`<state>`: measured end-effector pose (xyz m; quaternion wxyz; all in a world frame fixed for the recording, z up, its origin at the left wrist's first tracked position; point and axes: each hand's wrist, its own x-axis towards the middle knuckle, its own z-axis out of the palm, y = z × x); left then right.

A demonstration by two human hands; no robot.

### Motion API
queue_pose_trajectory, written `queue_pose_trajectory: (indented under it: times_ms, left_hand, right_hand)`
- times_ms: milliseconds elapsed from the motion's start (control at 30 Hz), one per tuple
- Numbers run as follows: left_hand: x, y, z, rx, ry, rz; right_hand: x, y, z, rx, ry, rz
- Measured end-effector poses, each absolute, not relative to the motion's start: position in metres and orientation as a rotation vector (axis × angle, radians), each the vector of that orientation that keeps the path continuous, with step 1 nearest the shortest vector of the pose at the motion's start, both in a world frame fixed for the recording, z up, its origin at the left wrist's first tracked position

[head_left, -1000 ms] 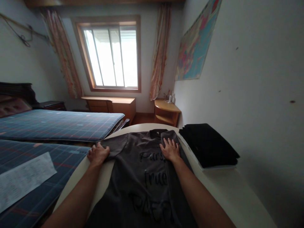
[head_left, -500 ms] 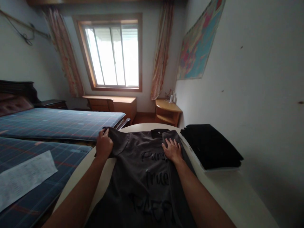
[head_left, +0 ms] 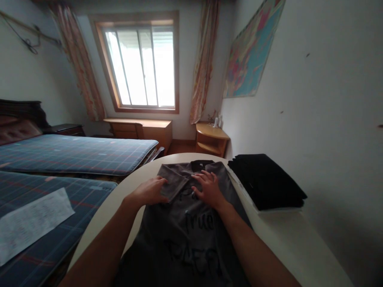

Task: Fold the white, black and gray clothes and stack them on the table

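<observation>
A dark grey T-shirt (head_left: pixel 176 235) with black lettering lies on the pale table, its collar at the far end. Both of its sleeves are folded inward over the chest. At the left sleeve's folded edge is my left hand (head_left: pixel 149 191), with thumb and fingers apart. My right hand (head_left: pixel 208 189) rests on the upper chest below the collar, fingers spread, covering part of the top line of letters. Neither hand grips the cloth.
A stack of folded black cloth (head_left: pixel 265 181) sits on the table (head_left: pixel 104 207) at the right, by the wall. Left of the table are plaid mattresses (head_left: pixel 74 153) and a paper sheet (head_left: pixel 32 223). A wooden desk (head_left: pixel 157 127) stands under the window.
My left hand has brought the left sleeve inward onto the shirt's chest and let it go. My right hand has shifted left from the right fold to the chest.
</observation>
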<state>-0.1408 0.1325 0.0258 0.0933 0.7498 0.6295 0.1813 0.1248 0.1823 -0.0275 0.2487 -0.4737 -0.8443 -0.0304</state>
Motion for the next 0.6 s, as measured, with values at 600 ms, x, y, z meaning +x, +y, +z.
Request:
queue_pose_trajectory:
  times_ms: [600]
  left_hand:
    - [-0.204, 0.114, -0.033, 1.924, 1.689, 0.755]
  right_hand:
    - [0.06, 0.167, -0.033, -0.993, -2.701, -0.162]
